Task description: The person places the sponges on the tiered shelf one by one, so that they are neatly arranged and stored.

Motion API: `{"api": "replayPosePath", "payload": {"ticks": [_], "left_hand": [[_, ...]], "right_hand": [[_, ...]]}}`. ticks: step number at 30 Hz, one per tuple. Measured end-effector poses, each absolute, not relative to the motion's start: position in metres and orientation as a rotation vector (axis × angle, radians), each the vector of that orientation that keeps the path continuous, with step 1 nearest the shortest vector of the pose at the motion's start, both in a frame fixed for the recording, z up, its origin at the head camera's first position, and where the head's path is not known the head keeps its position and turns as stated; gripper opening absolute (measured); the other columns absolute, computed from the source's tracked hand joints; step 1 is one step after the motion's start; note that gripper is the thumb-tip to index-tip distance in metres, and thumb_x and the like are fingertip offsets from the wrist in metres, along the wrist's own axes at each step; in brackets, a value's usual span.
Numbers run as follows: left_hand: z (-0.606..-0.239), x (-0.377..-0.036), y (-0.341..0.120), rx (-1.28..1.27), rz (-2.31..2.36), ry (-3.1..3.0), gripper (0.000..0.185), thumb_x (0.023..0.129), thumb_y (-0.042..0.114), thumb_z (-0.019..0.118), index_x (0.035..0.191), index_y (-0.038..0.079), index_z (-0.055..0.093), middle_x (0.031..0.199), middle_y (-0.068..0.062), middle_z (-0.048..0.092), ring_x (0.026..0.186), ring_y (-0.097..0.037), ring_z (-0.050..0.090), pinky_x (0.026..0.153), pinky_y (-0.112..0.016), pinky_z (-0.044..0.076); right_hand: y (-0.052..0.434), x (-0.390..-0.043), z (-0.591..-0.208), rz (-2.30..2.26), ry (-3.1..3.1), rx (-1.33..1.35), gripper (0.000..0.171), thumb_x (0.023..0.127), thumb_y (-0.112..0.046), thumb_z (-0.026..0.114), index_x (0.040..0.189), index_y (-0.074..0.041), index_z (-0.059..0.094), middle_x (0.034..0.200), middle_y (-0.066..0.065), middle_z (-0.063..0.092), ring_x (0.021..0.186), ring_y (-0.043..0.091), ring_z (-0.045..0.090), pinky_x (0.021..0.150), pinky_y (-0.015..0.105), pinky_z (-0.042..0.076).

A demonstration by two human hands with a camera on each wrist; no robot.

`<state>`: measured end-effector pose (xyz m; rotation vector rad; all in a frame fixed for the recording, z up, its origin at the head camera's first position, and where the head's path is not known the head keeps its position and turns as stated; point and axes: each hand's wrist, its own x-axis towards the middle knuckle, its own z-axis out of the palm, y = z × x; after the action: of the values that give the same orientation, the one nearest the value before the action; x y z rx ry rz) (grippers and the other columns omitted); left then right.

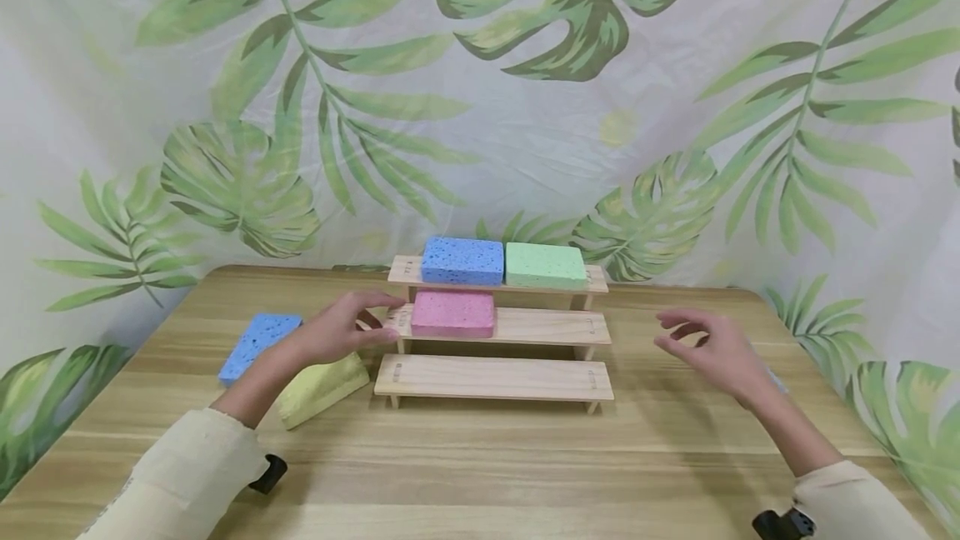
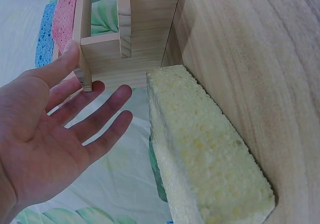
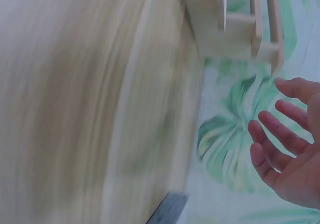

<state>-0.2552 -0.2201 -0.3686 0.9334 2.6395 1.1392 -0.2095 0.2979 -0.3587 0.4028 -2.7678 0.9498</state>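
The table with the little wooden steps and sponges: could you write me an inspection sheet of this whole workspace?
Surface: wooden table, light grain.
Job's things: three-step wooden shelf; blue sponge and green sponge on the top step, pink sponge on the middle step, bottom step bare.
Clutter: second blue sponge and yellow sponge on the table, left of the shelf.
Grippers: left hand open, fingers at the shelf's left end; right hand open, above the table, holding nothing.
Cables: nothing seen.
Surroundings: leaf-print cloth backdrop.
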Motion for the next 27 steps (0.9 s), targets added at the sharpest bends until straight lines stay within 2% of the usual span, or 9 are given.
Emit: {"api": "replayPosePath", "payload": {"ticks": [5, 9, 11, 13, 18, 21, 23, 27], "left_hand": [[-0.372, -0.255, -0.222, 0.915, 1.150, 2.640, 0.052, 0.100, 0.012, 0.070, 0.142, -0.014, 0.053, 0.144, -0.036, 0.053, 0.104, -0.043, 0.070, 0.084, -0.045, 0.061], [-0.373, -0.256, -0.222, 0.934, 1.158, 2.638, 0.052, 0.100, 0.012, 0.071, 0.141, -0.016, 0.053, 0.143, -0.037, 0.052, 0.103, -0.043, 0.070, 0.083, -0.045, 0.062], [-0.373, -0.256, -0.222, 0.931, 1.154, 2.639, 0.052, 0.100, 0.012, 0.071, 0.141, -0.015, 0.053, 0.143, -0.037, 0.052, 0.103, -0.042, 0.071, 0.083, -0.045, 0.062], [-0.372, -0.255, -0.221, 0.927, 1.152, 2.639, 0.052, 0.100, 0.011, 0.071, 0.141, -0.015, 0.053, 0.143, -0.036, 0.053, 0.103, -0.042, 0.070, 0.084, -0.044, 0.062], [-0.371, -0.255, -0.221, 0.933, 1.148, 2.645, 0.051, 0.100, 0.011, 0.070, 0.142, -0.014, 0.053, 0.143, -0.036, 0.053, 0.103, -0.043, 0.070, 0.084, -0.043, 0.062], [-0.371, -0.256, -0.221, 0.953, 1.144, 2.652, 0.051, 0.100, 0.011, 0.070, 0.141, -0.014, 0.053, 0.142, -0.036, 0.053, 0.103, -0.042, 0.070, 0.084, -0.044, 0.062], [-0.372, -0.257, -0.221, 0.963, 1.142, 2.654, 0.051, 0.100, 0.011, 0.070, 0.140, -0.015, 0.054, 0.142, -0.037, 0.053, 0.102, -0.043, 0.070, 0.085, -0.044, 0.062], [-0.373, -0.258, -0.221, 0.950, 1.137, 2.654, 0.051, 0.100, 0.011, 0.071, 0.141, -0.014, 0.053, 0.143, -0.036, 0.053, 0.103, -0.043, 0.070, 0.085, -0.044, 0.061]], "right_hand": [[0.323, -0.207, -0.366, 0.930, -2.758, 0.372, 0.033, 0.094, -0.013, 0.078, 0.122, 0.004, 0.072, 0.117, 0.023, 0.073, 0.096, 0.031, 0.072, 0.072, 0.026, 0.057], [0.339, -0.204, -0.370, 0.884, -2.779, 0.326, 0.035, 0.093, -0.011, 0.077, 0.121, 0.008, 0.070, 0.119, 0.030, 0.070, 0.102, 0.047, 0.069, 0.080, 0.048, 0.060], [0.347, -0.203, -0.372, 0.860, -2.792, 0.297, 0.036, 0.094, -0.009, 0.076, 0.122, 0.012, 0.068, 0.121, 0.034, 0.067, 0.106, 0.054, 0.065, 0.082, 0.061, 0.057], [0.354, -0.203, -0.375, 0.825, -2.786, 0.279, 0.035, 0.093, -0.007, 0.075, 0.120, 0.014, 0.067, 0.121, 0.037, 0.066, 0.107, 0.059, 0.061, 0.083, 0.067, 0.053], [0.372, -0.202, -0.381, 0.660, -2.770, 0.222, 0.033, 0.090, -0.007, 0.076, 0.114, 0.015, 0.069, 0.117, 0.039, 0.066, 0.104, 0.062, 0.060, 0.081, 0.068, 0.051], [0.380, -0.202, -0.383, 0.587, -2.823, 0.161, 0.039, 0.090, -0.011, 0.077, 0.115, 0.016, 0.068, 0.116, 0.041, 0.065, 0.104, 0.062, 0.061, 0.080, 0.067, 0.052], [0.385, -0.204, -0.384, 0.547, -2.872, 0.132, 0.042, 0.090, -0.014, 0.078, 0.115, 0.018, 0.068, 0.112, 0.042, 0.065, 0.100, 0.059, 0.063, 0.077, 0.063, 0.053], [0.391, -0.206, -0.388, 0.474, -2.950, 0.110, 0.046, 0.086, -0.021, 0.082, 0.110, 0.016, 0.070, 0.107, 0.041, 0.067, 0.085, 0.044, 0.066, 0.069, 0.051, 0.054]]}}
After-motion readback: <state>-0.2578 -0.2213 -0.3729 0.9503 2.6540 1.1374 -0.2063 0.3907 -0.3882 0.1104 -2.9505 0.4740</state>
